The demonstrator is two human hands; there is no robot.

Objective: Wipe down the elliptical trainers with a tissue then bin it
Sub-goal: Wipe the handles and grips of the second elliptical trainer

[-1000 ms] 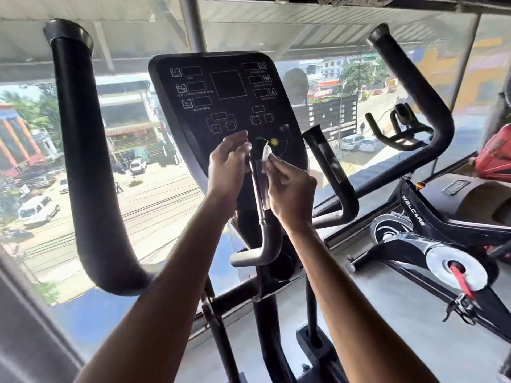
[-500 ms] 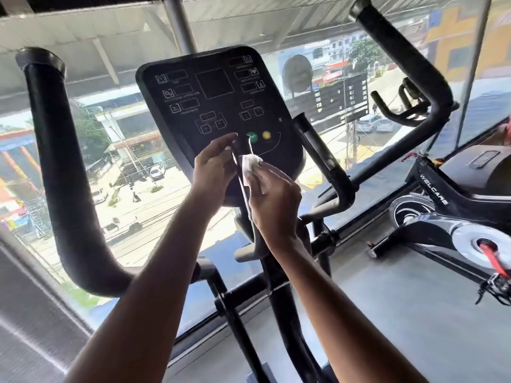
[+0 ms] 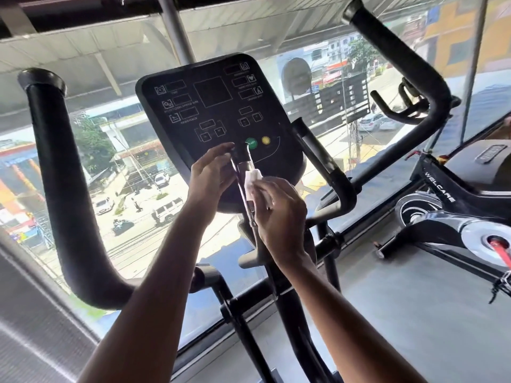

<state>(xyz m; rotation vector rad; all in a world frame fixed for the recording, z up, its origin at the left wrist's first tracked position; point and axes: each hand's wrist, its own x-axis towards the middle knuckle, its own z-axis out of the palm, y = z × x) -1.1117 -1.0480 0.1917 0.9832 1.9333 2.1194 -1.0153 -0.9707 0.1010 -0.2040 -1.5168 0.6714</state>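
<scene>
Tissue (image 3: 253,181) moves down off the tip of the inner grip (image 3: 244,156) onto its upper shaft, so the green button (image 3: 251,143) on the console (image 3: 210,111) now shows above it. Head camera also swings, hence the shifted framing.

Right hand (image 3: 279,214): fingers curled round the tissue, pressing it onto the grip's 3 o'clock side. Left hand (image 3: 210,175): fingers nearly straight, laid against the 9 o'clock side with the tips near the top of the grip, holding nothing; thumb hidden.

Read: mid-stroke, top-down wipe of this one grip. Lower shaft, the matching grip at 3 o'clock of the console, and both swing arms look not yet done. Binning is a long way off and no bin is in view.

Surface: smooth metal and plastic tube, narrow, so the tissue should wrap easily but may bunch up.

Room: padded swing arm (image 3: 52,189) at 9 o'clock, another (image 3: 409,59) at 1 o'clock, spin bike (image 3: 442,217) at 3 o'clock on grey floor (image 3: 401,313), full-height window (image 3: 96,175) ahead over a street.
</scene>
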